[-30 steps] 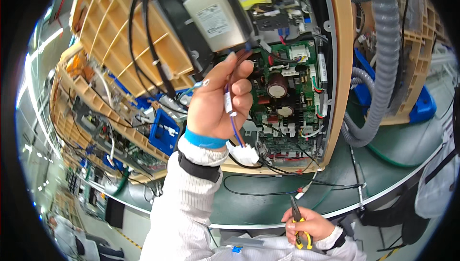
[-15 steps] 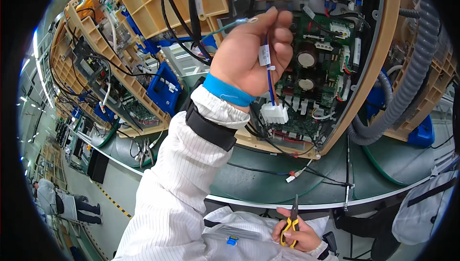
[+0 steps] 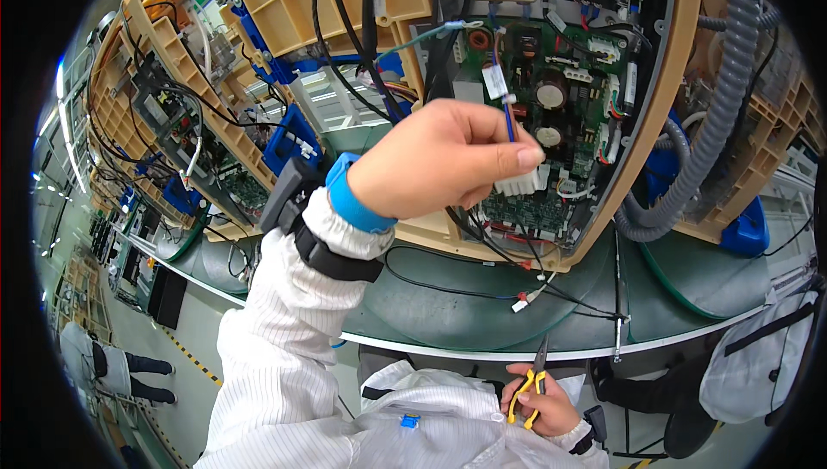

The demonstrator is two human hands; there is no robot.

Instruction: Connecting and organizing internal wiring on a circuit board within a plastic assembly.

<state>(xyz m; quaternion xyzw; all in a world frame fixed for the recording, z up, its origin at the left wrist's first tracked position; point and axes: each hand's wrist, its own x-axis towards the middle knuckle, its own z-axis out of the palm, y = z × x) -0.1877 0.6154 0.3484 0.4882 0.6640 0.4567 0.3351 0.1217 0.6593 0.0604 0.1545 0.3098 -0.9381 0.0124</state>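
Observation:
My left hand point(image 3: 439, 159), with a blue band round its wrist, is closed over the lower part of the circuit board point(image 3: 551, 47). Its thumb and fingers pinch a white wire connector point(image 3: 521, 183) where thin blue and brown wires enter it. Those wires run up past a white label point(image 3: 495, 81) to the top of the board. Above the hand, a green wire point(image 3: 422, 37) ends near the board's upper left. Low by my body, my right hand point(image 3: 556, 409) grips long-nose pliers point(image 3: 540, 361) by their yellow handles, jaws pointing up.
A tan housing point(image 3: 637, 159) frames the board. Black cables point(image 3: 345, 30) hang at its left, and a grey corrugated hose point(image 3: 736, 116) curves down at its right. Loose leads point(image 3: 519, 305) lie on the green worktop point(image 3: 431, 314). Other people point(image 3: 95, 357) stand at far left and lower right.
My left hand has come down from the wires' upper end to the white connector and turned back-side up. The right hand still holds the pliers low down.

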